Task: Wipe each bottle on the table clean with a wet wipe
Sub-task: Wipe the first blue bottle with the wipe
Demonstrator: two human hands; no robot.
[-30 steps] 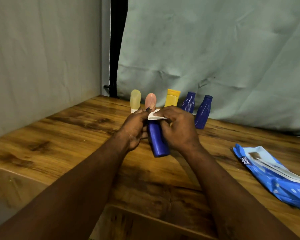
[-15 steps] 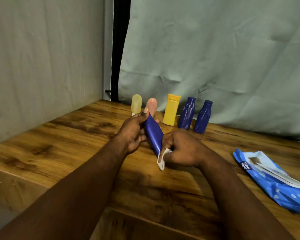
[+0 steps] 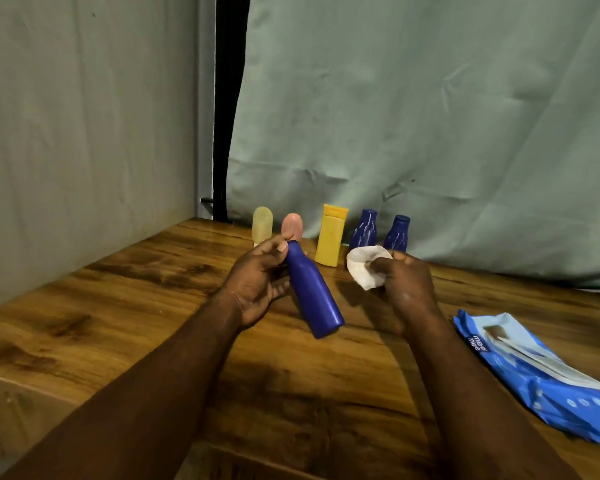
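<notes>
Left hand (image 3: 253, 285): fingers clamped on neck of blue bottle (image 3: 314, 299), tilted over mid counter (image 3: 118, 306).
Right hand (image 3: 409, 285): fingers pinching crumpled wet wipe (image 3: 362, 268), right of bottle, not touching.
Far: row of bottles (image 3: 330, 237), standing.
Near right: wipe pack (image 3: 541, 375).

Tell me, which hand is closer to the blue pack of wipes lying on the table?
Right. The right hand, holding a white wipe, is just left of the pack; the left hand, gripping the blue bottle, is farther left.
</notes>
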